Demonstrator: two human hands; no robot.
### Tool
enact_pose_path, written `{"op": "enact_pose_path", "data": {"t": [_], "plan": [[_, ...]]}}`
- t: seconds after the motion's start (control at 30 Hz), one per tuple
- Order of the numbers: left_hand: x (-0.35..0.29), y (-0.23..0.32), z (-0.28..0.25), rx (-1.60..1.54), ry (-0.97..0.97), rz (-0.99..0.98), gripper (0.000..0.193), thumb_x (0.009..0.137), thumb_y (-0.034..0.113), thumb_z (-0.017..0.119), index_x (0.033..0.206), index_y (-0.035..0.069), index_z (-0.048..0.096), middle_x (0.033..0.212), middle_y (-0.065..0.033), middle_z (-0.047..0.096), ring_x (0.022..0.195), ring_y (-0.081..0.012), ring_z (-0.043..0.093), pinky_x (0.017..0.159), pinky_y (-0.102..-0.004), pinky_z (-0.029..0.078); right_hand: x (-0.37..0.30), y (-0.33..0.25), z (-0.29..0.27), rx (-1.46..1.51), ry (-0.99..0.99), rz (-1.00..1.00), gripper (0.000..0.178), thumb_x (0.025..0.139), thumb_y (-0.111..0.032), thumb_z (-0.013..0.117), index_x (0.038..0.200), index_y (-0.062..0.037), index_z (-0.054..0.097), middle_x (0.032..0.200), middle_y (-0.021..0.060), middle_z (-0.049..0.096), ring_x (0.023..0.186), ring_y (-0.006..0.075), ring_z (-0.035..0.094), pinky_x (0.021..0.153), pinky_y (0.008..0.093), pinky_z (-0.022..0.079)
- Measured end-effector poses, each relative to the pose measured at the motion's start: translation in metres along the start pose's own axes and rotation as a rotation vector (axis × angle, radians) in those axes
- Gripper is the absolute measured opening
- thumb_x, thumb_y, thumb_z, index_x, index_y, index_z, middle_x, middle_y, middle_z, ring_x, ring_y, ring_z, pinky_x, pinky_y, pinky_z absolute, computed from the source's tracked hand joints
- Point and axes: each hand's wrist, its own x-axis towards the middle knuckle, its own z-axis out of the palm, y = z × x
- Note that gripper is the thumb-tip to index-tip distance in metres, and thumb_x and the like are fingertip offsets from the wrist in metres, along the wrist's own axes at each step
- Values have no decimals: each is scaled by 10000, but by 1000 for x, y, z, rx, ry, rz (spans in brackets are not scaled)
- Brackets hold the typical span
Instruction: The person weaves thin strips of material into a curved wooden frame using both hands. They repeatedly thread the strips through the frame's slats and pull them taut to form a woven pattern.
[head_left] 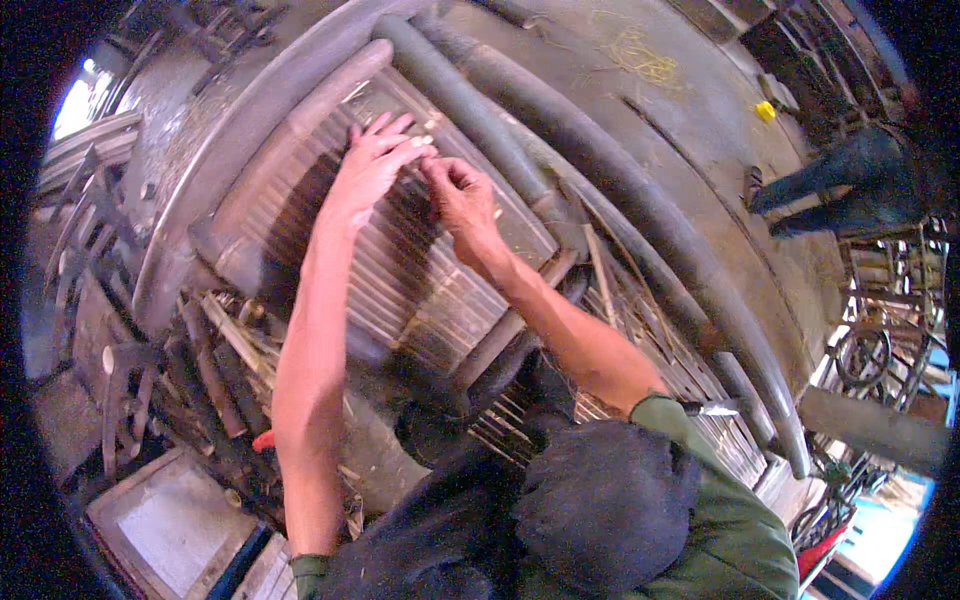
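Both hands meet over a slatted bamboo panel (450, 320), set in a frame of thick, dark, rounded poles (470, 115). My left hand (378, 165) reaches over the slats from the left, fingers stretched and spread, its nearest fingertips touching or almost touching those of my right hand. Thumb and forefinger are pinched together on my right hand (462, 198), close to the panel's far edge. Anything between those fingertips is too small to make out. Shadows of my arms darken part of the slats.
Cut poles and sticks (205, 385) lie in a heap at left, beside a pale-topped board (180, 520). A long curved pole (640, 170) runs along the right. Someone in blue trousers (850, 185) stands at far right, near a yellow object (765, 111) on the floor.
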Motion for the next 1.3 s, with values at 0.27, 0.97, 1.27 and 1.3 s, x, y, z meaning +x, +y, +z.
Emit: {"op": "enact_pose_path", "data": {"t": [0.27,0.97,1.27,1.3], "plan": [[-1,-2,6,90,99,42,337,961,228,479,998,-19,705,1397,-157,492,1376,-272,352,1163,-402,134,-13,-16,-12,-783,266,-590,189,733,-226,683,892,-124,699,1088,150,533,1065,331,491,902,443,419],[-117,129,19,105,-33,30,186,932,148,552,908,-14,641,663,-146,577,604,-163,571,589,-331,453,-28,-117,2,436,-589,324,693,952,-654,258,1313,-101,467,966,89,640,803,190,618,841,383,513],[-180,104,-76,-318,671,-3,361,1004,246,417,823,-14,591,813,-94,582,805,-156,557,800,-305,438,-121,-34,-103,-721,-1340,545,785,952,-654,232,1198,0,590,1109,162,636,1055,250,586,931,399,480],[-176,95,-74,-372,693,86,354,1008,249,399,840,0,586,907,-119,585,897,-186,564,892,-353,432,-113,-25,-108,-860,-1355,449,774,955,-648,247,1170,2,608,1091,167,641,1048,255,591,923,405,485]]}}
